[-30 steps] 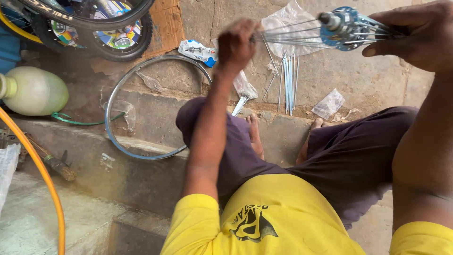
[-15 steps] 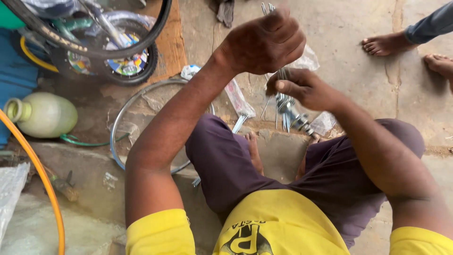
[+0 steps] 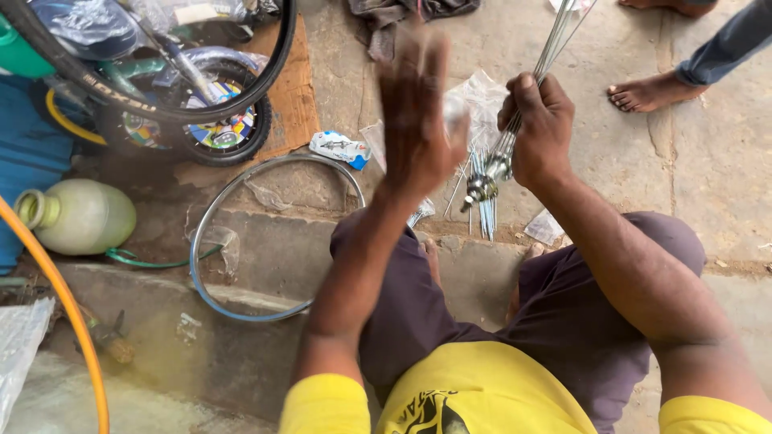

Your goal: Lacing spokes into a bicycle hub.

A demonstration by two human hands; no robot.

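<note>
right hand (image 3: 540, 128): clenched round spokes (image 3: 555, 44), hub (image 3: 482, 186) hanging under it above the floor (image 3: 643, 161) | left hand (image 3: 414, 120): open, blurred, empty | rim (image 3: 241, 241): on floor, left | tip: grip spokes firmly, thread 1 at a time

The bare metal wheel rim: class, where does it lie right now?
In the head view, the rim lies on the stone step left of the left hand, beside the pale jug.

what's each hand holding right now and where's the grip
Right hand grips the spoke bundle mid-length, just above the hub. Left hand is open, blurred, holding nothing visible.
</note>
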